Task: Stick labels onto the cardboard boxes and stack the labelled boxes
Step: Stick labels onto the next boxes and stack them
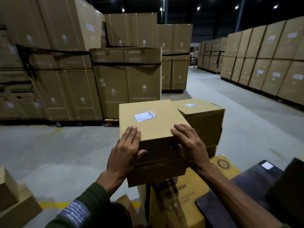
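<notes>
**Both hands on a labelled box atop a stack**

A closed cardboard box (153, 122) sits on top of a second closed box (158, 173), and that pair rests on a larger printed carton (189, 191) with a round emblem on its far corner. All of these are shut, so their contents cannot be seen. A white label (144, 116) lies flat on the lid of the top box, a little beyond its middle.

The left hand (126, 152) rests over the near left corner of the top box, fingers held together and flat on the lid, thumb spread out against the near side wall. The right hand (189, 143) covers the near right corner, fingers slightly fanned across the lid edge and down the side. Neither hand pinches anything; both lie pressed against the cardboard. The label is on the lid beyond the fingertips, untouched, nearer the left hand.

Just right of the top box and slightly behind it stands another stack of boxes (205, 125), its top one bearing a small label (190, 105). To the right of the printed carton lies a dark flat surface (238, 195). Behind the top box, tall strapped warehouse cartons (126, 79) rise from the concrete floor (57, 148).
</notes>
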Demonstrator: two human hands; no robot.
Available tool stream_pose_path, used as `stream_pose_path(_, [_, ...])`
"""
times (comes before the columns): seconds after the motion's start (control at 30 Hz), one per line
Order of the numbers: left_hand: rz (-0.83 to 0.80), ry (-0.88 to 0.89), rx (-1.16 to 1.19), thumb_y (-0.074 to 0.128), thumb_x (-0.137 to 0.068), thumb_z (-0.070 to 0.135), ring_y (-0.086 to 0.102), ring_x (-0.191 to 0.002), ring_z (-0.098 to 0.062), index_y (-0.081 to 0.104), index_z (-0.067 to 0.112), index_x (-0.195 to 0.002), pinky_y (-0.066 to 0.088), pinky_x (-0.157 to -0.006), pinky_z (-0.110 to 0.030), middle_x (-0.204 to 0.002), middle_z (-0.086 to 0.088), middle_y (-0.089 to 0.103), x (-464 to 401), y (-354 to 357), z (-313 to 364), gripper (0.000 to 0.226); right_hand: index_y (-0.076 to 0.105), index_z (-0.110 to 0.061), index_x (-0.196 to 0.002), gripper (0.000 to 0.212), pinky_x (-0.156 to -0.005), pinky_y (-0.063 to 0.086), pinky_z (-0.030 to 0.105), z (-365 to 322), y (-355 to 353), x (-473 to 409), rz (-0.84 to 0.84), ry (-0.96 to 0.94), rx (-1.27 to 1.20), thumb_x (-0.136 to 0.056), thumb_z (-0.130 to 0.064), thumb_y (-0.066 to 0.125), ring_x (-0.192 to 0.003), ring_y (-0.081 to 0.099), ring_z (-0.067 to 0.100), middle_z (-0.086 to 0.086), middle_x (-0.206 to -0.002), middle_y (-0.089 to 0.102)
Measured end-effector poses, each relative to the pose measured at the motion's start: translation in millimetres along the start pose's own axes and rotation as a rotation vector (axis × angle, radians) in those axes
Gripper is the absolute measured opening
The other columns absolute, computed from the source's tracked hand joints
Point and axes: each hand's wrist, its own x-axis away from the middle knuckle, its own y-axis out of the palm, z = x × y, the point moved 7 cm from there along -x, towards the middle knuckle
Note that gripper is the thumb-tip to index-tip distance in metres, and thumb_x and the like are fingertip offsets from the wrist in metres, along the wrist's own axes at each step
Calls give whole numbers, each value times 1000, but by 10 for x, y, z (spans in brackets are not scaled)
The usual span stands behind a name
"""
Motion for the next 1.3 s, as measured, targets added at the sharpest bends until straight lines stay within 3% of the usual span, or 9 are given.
stream_pose_path(0.17, [-37,83,38,88,-66,31,51,-130,-36,56,-4,-132,44,-96,-46,-136,-23,56,296,-220,611,81,56,-14,-135,69,-95,53,51,-62,-587,682,43,75,38,-71,-11,84,-133,46,29,9,-140,56])
stream_pose_path(0.3, [-55,183,112,86,-69,33,49,-132,-34,54,-2,-134,50,-90,-47,-138,-21,55,433,-313,1158,81,61,-10,-130,66,-96,52,49,3,-1067,1266,90,164,72,-69,-9,86,-128,50,31,11,-135,59])
stream_pose_path(0.43, [-60,317,197,88,-67,33,50,-130,-35,56,-3,-132,41,-95,-43,-136,-22,56,471,-304,1809,81,62,-9,-128,63,-97,51,49,135,-1586,1855,119,277,182,-70,-12,86,-127,52,33,12,-134,60])
stream_pose_path(0.67, [-70,559,389,87,-68,35,51,-129,-33,57,-2,-132,49,-92,-42,-137,-19,56,447,-35,2809,79,60,-16,-130,63,-95,52,49,349,-2221,2771,139,537,371,-72,-17,84,-131,49,26,5,-137,58])
stream_pose_path(0.8, [-89,705,496,86,-68,36,52,-128,-35,57,-2,-131,55,-89,-48,-136,-19,57,472,180,3332,79,61,-17,-129,65,-94,54,48,409,-2418,3247,149,685,470,-69,-20,87,-130,50,25,4,-135,59])
stream_pose_path(0.93, [-87,820,527,87,-63,43,58,-123,-31,62,1,-127,52,-89,-40,-132,-16,61,560,328,3740,80,61,-19,-128,66,-92,56,46,420,-2521,3612,116,797,580,-68,-24,88,-128,50,24,2,-134,59])
stream_pose_path(1.07, [-138,888,599,75,-73,46,50,-130,-30,58,4,-132,56,-85,-41,-138,-14,57,653,556,3962,75,59,-22,-130,65,-88,58,41,414,-2516,3919,79,903,639,-71,-32,85,-128,46,21,-1,-136,57])
stream_pose_path(1.2, [-170,922,631,82,-71,44,44,-134,-31,52,4,-137,56,-86,-43,-144,-14,50,739,681,4055,84,56,-23,-131,66,-84,59,38,397,-2489,4070,30,968,697,-72,-36,84,-126,44,23,2,-138,52])
stream_pose_path(1.3, [-142,868,629,57,-86,57,44,-133,-32,50,2,-138,46,-91,-38,-145,-16,49,674,730,4060,76,52,-25,-133,63,-87,57,37,406,-2485,4057,9,977,706,-78,-39,79,-128,41,23,0,-141,48])
